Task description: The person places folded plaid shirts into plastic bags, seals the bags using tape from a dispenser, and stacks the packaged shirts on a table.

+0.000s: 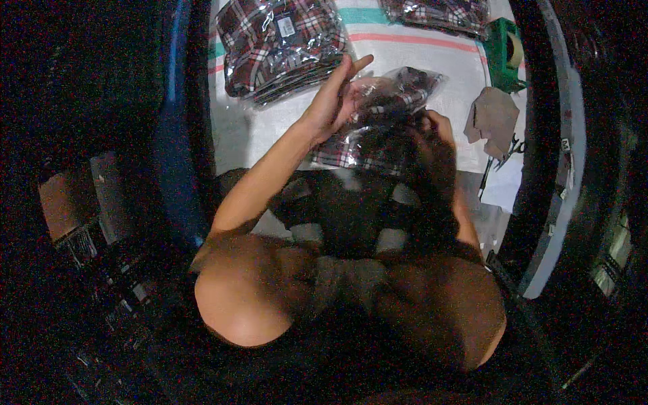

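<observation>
A dark plaid garment in a clear plastic bag [354, 149] lies before me, with its upper part folded or bunched up. My left hand [341, 96] is at its upper left. Its thumb and one finger point away from the bag, while the other fingers lie against or behind the clear film. My right hand [439, 129] is at the bag's right side, its fingers curled onto the edge and partly in shadow. A stack of bagged plaid garments [283, 48], the top one bearing a printed tag, lies beyond my left hand.
More bagged plaid garments [440, 15] lie at the far right. A green tape dispenser [501, 55] stands on the right, with a piece of brown card [492, 116], a pen [486, 177] and white paper [501, 185] nearer. White woven sheeting [273, 126] with coloured stripes covers the table.
</observation>
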### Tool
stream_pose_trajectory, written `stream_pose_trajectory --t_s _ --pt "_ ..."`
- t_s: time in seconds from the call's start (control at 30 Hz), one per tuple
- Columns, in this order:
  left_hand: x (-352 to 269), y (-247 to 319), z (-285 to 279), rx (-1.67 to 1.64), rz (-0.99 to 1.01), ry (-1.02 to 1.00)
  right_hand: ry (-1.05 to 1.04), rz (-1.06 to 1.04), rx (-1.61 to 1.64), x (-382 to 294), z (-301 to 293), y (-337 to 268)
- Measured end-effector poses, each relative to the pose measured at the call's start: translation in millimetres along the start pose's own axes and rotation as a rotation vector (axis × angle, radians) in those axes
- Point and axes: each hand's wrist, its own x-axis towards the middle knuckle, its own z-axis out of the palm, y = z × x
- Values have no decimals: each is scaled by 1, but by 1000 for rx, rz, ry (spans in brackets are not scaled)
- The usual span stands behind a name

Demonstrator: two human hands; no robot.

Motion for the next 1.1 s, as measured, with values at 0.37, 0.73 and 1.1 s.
stream_pose_trajectory --t_s 0.37,0.73,1.1 --pt "-20 -25 -22 513 360 -43 -171 -521 -463 42 -30 -38" --pt "-47 -23 -36 1286 428 35 -13 -190 -4 40 -33 -67" --pt "-106 95 34 1387 704 54 -84 -30 335 25 -67 -117"
